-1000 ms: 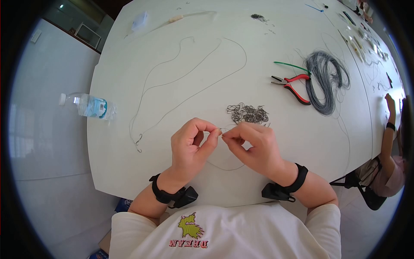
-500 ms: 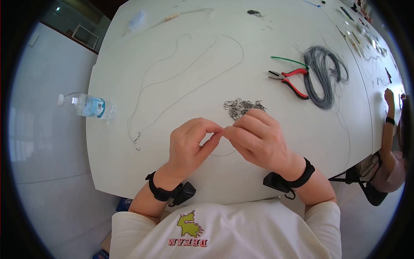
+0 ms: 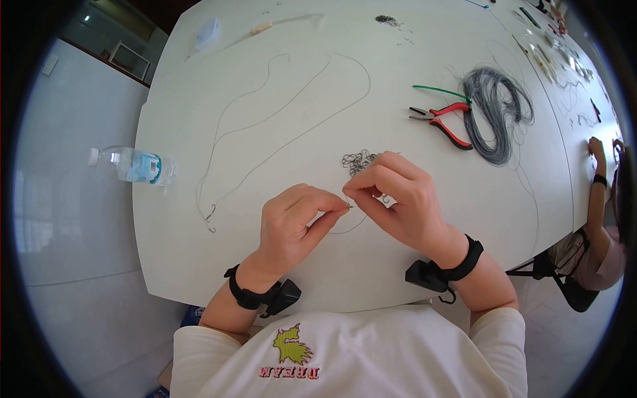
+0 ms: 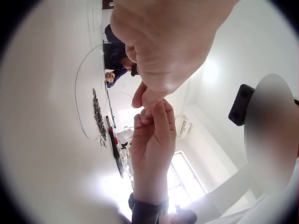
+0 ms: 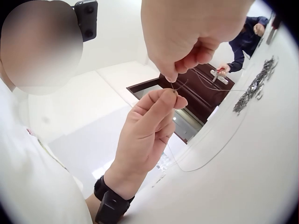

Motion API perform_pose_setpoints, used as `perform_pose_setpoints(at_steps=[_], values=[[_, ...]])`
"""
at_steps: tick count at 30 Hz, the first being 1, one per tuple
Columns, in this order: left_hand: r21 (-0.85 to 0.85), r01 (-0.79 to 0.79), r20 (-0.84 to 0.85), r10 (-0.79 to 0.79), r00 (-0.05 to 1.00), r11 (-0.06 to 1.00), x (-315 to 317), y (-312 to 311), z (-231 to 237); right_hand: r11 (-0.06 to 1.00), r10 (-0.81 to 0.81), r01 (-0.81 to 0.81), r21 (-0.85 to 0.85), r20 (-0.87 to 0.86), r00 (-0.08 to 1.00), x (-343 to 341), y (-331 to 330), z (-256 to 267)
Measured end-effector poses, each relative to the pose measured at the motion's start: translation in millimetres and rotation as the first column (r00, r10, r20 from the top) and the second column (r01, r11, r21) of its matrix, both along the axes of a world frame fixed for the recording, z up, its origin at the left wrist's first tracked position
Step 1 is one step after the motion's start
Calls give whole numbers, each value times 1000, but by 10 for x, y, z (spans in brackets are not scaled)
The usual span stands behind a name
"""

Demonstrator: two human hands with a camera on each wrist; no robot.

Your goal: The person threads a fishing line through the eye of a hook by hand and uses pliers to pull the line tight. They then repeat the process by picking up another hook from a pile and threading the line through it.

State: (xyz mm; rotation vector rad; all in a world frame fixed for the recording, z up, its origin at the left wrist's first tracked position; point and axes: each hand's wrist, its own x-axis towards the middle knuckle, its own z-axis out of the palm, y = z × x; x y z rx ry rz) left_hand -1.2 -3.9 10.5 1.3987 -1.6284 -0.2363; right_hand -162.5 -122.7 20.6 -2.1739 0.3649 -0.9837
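Over the near middle of the table, the thumb and fingertips of my left hand (image 3: 292, 215) pinch a small fish hook (image 5: 185, 85), its bend poking out past the fingertips in the right wrist view. My right hand (image 3: 401, 192) is just beside and above it, thumb and forefinger pinching a thin strand at the hook. A fishing line (image 5: 189, 171) hangs in a loop below the hands. Behind the right hand, partly covered by it, lies a pile of hooks (image 3: 357, 162). The knot area is mostly hidden by the fingertips.
Red-handled pliers (image 3: 451, 137) and a bundle of grey line (image 3: 488, 126) lie to the right. Leftward, a long line (image 3: 295, 154) with hooks (image 3: 212, 219) is spread out. A plastic bottle (image 3: 142, 166) lies at the left edge. Another person's arm (image 3: 597, 179) is at far right.
My right hand turned knuckles-up against the left fingertips, then drew slightly up and away, leaving a small gap. The left hand shifted slightly right, still pinching the hook.
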Motion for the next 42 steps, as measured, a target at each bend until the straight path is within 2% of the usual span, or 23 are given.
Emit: perform_pose_setpoints(at_steps=[1,2,4,14,20,23,25,26,28,29,34,37,42], values=[[-1,7,-11,-7,1000,1000,0,0,1,998,-1,3,68,-29,1000,-4,1,3],[-2,8,-10,-8,1000,1000,2,3,0,998,-2,4,67,-29,1000,0,4,-2],[6,12,-27,-12,1000,1000,5,8,-10,970,0,10,242,-38,999,12,6,-28],[25,-39,-116,41,992,999,28,37,-1,914,49,15,404,-149,988,10,23,-77],[34,-68,-171,73,983,997,27,58,-16,960,63,-22,278,-138,988,9,119,-72],[91,-121,-249,140,958,989,12,68,17,977,66,-40,209,-116,991,9,161,-83],[85,-130,-225,146,963,988,19,70,25,993,83,-76,90,-69,994,15,174,-118],[85,-132,-225,148,963,988,18,67,14,993,84,-77,90,-69,994,17,174,-116],[44,-133,-224,140,965,990,13,57,-19,993,92,-94,-69,-29,995,15,176,-109],[45,-134,-224,140,964,990,15,56,-16,993,93,-95,-68,-30,995,13,182,-110],[-9,-121,-40,121,992,993,20,37,42,953,80,-84,-291,-26,996,-27,172,-34],[-45,-80,15,81,997,996,25,14,54,939,28,-14,-343,35,999,-32,128,36],[-21,-44,12,44,999,999,13,4,64,955,-2,14,-295,40,999,-48,17,56]])
